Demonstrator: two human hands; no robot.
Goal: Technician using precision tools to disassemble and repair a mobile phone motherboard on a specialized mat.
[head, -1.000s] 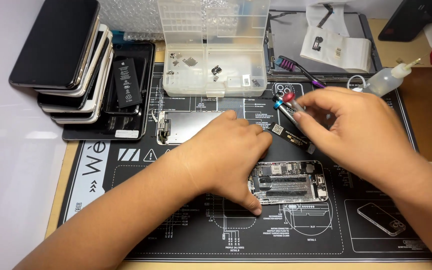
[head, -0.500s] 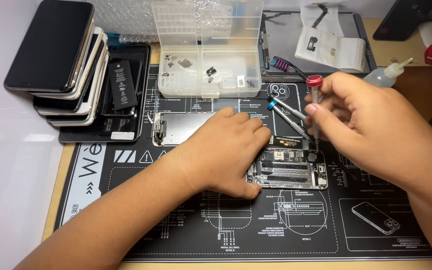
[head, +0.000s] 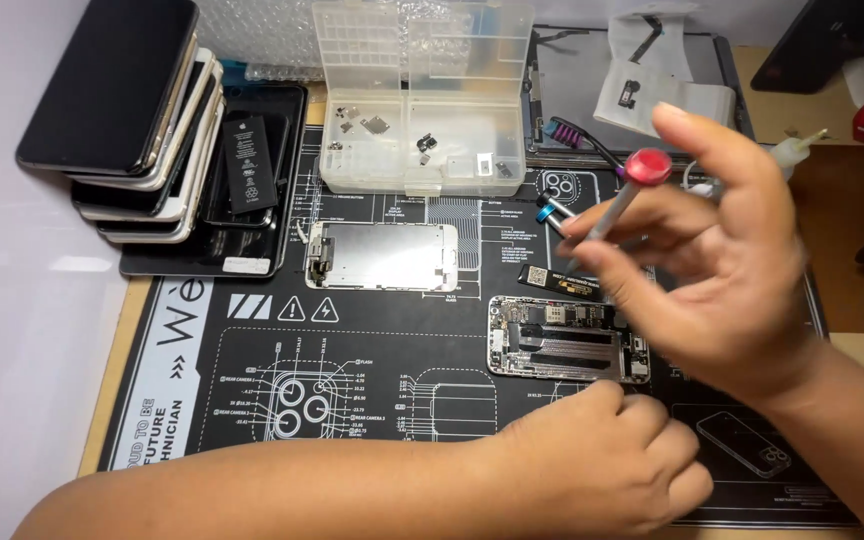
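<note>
Two hands over the black mat: the right hand [head: 722, 270], right of centre, pinches a red-capped screwdriver [head: 620, 205] between its fingertips, raised above the opened phone chassis [head: 567, 338]. The left hand [head: 602, 460] rests loosely curled at lower centre, holding nothing. A slipping tip could gouge that exposed board. At top centre, the clear parts box [head: 422, 95] keeps small screws and brackets in its compartments; a bump would scatter them.

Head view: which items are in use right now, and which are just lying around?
In use:
- right hand holding red-capped screwdriver
- blue-capped screwdriver, at the same fingers
- opened phone body
- left hand, resting on the work mat

Lying about:
- stack of phones
- clear parts box
- metal plate
- toothbrush
</note>
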